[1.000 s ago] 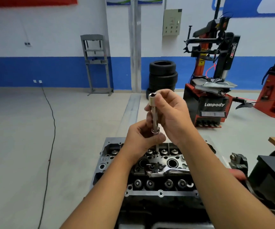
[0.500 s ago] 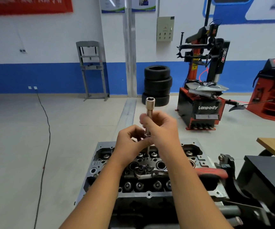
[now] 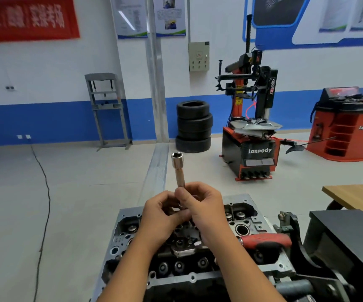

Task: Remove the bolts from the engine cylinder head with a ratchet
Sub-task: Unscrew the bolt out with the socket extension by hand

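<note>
The engine cylinder head [image 3: 269, 263] sits low in the middle of the view, with valve springs and bolt holes showing. A ratchet lies across it, its red handle [image 3: 266, 240] pointing right and its metal head [image 3: 184, 250] near the centre. Above the cylinder head my right hand [image 3: 202, 205] grips the lower part of a long silver socket [image 3: 178, 168] that stands upright, open end up. My left hand [image 3: 161, 212] pinches at the socket's bottom end, which the fingers hide. A bolt, if there is one in the socket, is hidden.
A black engine stand bracket [image 3: 293, 236] and a dark box [image 3: 346, 243] are at the right, with a wooden table corner [image 3: 354, 196] behind. Farther off stand a tyre changer [image 3: 252, 136], stacked tyres [image 3: 193, 125], a red cabinet [image 3: 346, 125] and a grey press frame [image 3: 106, 110]. A cable [image 3: 45, 192] runs along the floor at left.
Both hands with the socket have sunk lower in the view, closer to the cylinder head, as the camera tilted upward. The grip on the socket looks the same.
</note>
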The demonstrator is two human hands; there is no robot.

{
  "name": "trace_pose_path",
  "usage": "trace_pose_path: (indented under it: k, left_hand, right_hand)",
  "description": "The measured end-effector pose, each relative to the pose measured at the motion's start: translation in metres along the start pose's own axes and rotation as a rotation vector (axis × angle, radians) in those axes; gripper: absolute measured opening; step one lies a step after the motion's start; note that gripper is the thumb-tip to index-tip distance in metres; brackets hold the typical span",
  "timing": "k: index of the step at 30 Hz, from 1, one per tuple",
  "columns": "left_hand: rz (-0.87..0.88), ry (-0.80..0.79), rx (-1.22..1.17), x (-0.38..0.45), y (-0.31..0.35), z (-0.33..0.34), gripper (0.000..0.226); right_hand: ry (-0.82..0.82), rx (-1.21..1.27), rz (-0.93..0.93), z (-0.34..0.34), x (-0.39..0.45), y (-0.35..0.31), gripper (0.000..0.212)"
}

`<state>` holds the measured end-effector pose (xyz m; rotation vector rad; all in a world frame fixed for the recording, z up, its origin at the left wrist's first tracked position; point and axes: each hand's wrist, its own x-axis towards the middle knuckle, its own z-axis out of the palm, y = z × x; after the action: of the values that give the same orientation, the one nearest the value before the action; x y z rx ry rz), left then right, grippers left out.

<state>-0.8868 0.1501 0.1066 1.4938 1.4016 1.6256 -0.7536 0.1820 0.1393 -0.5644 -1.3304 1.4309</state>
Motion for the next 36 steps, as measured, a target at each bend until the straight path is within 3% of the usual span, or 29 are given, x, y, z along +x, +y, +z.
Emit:
trace_pose_path:
  k: [6, 15, 19, 24, 28, 32, 36]
  left_hand:
    - [-0.003, -0.135, -0.013, -0.004, 0.01, 0.006, 0.025]
    - [0.011, -0.104, 0.112, -0.005, 0.008, 0.011, 0.025]
    - [0.009, -0.147, 0.062, -0.006, 0.011, 0.008, 0.03]
    - [0.035, -0.032, 0.114, -0.004, 0.011, 0.01, 0.043]
    - [0.044, 0.049, 0.176, -0.002, 0.007, 0.012, 0.052]
    - [-0.014, -0.045, 0.106, -0.004, 0.008, 0.009, 0.038]
    - [-0.046, -0.066, 0.125, -0.006, 0.011, 0.008, 0.04]
  right_hand:
    - [0.098, -0.05, 0.023, -0.004, -0.002, 0.002, 0.014]
    - [0.152, -0.236, -0.112, 0.0, -0.005, 0.007, 0.011]
    - [0.104, -0.287, -0.092, -0.001, 0.002, 0.004, 0.006]
    - [-0.111, -0.343, -0.048, -0.01, 0.017, -0.01, 0.002]
    - [-0.043, -0.317, -0.152, -0.008, 0.018, -0.001, 0.011]
    - [-0.053, -0.353, -0.186, -0.012, 0.022, 0.005, 0.01]
    - [-0.067, -0.36, -0.189, -0.012, 0.019, 0.006, 0.005]
